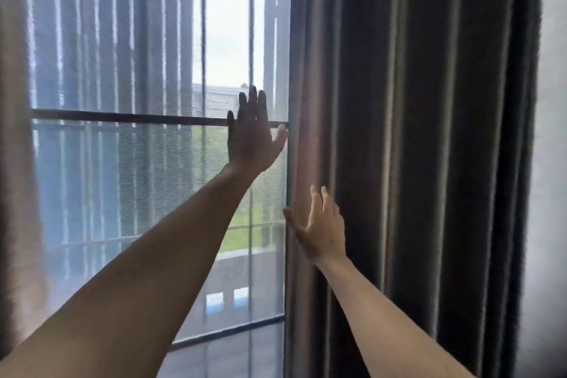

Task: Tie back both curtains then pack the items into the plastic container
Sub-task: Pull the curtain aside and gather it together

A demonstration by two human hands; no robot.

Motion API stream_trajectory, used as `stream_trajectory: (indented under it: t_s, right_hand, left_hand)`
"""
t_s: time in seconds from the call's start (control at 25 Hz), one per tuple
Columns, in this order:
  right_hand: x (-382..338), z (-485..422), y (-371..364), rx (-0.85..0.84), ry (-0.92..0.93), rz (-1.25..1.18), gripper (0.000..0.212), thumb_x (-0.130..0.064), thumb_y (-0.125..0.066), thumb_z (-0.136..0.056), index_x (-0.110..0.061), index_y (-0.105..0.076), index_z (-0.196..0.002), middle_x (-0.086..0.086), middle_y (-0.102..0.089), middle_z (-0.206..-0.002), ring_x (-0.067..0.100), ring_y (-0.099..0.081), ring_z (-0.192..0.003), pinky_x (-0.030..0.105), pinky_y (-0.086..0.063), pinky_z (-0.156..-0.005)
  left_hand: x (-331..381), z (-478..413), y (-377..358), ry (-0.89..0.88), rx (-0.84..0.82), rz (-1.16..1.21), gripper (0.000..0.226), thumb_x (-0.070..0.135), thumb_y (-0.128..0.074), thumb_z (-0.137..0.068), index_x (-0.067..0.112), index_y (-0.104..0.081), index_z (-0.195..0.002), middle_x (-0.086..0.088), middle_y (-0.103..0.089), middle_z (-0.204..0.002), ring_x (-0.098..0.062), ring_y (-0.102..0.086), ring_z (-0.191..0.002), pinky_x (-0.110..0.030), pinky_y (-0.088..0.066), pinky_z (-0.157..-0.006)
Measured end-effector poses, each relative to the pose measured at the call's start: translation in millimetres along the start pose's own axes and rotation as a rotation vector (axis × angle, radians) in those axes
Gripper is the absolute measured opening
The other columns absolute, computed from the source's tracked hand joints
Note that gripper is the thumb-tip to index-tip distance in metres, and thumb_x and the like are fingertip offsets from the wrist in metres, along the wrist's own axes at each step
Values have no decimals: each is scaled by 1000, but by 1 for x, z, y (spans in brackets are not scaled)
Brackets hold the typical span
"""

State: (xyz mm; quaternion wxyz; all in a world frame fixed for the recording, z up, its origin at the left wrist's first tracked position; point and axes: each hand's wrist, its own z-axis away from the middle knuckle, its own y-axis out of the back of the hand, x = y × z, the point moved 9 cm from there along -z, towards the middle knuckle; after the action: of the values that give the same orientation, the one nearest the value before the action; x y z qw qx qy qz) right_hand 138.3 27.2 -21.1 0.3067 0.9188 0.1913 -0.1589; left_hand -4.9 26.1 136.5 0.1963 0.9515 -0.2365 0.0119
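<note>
presently left hand [251,135] lies flat on the sheer [122,178] beside the curtain [414,132], right hand [320,232] lower on the curtain's edge, fingers [253,101] of both straight, holding nothing.

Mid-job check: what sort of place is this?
Probably an indoor room on an upper floor, perhaps a bedroom: a tall window behind sheer fabric, a heavy dark curtain beside the right hand, and lawn below outside.
</note>
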Motion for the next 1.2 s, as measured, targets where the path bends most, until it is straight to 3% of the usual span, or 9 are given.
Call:
stream_trajectory:
  t_s: [0.2, 0.36, 0.56, 0.72, 0.88, 1.2]
  right_hand:
    - [80, -16, -1, 106, -157, 127, 96, -71, -44, -80, -17, -6, -150, 10, -5, -159, 26, -4, -146, 42, -7, -118]
    - [112, -47, -19, 182, -181, 154, 112, -77, -50, -70, -16, -2, -150, 12, -2, -159, 28, 0, -147, 42, 1, -117]
    - [179, -104, -11, 318, -223, 248, 112, -67, -59, -70, -19, 5, -149, 13, 5, -159, 30, 8, -146, 46, 9, -114]
    - [233, -133, 1, 393, -323, 265, 123, -76, -59, -62, -18, 5, -149, 14, 6, -158, 31, 8, -146, 45, 11, -113]
    - [293, -162, 32, 496, -390, 323, 129, -71, -67, -59, -18, 9, -149, 16, 4, -158, 32, 6, -146, 46, 8, -114]
    - [438, -212, 110, 629, -374, 460, 128, -67, -70, -59, -16, 5, -149, 15, -4, -158, 32, -3, -146, 48, -2, -116]
  left_hand:
    - [60, -20, -85, -25, -52, 174, 80, 55, -43, -89, 17, -6, -150, -5, 0, -160, -24, 1, -147, -48, -11, -119]
    - [84, -49, -145, -26, -46, 236, 95, 66, -43, -83, 19, 5, -150, -9, 9, -159, -29, 8, -146, -50, -4, -116]
    - [143, -89, -235, -135, -169, 377, 85, 45, -42, -92, 14, 13, -148, -14, 13, -158, -36, 8, -145, -55, -5, -116]
    - [198, -114, -285, -171, -168, 443, 75, 43, -31, -96, 11, 12, -148, -19, 12, -157, -39, 8, -144, -55, -5, -115]
    - [254, -141, -323, -224, -159, 554, 68, 44, -22, -98, 15, 13, -148, -18, 14, -156, -38, 10, -144, -53, -1, -115]
    - [404, -175, -411, -291, -159, 727, 64, 46, -17, -99, 21, 14, -148, -13, 18, -157, -35, 15, -144, -48, 4, -116]
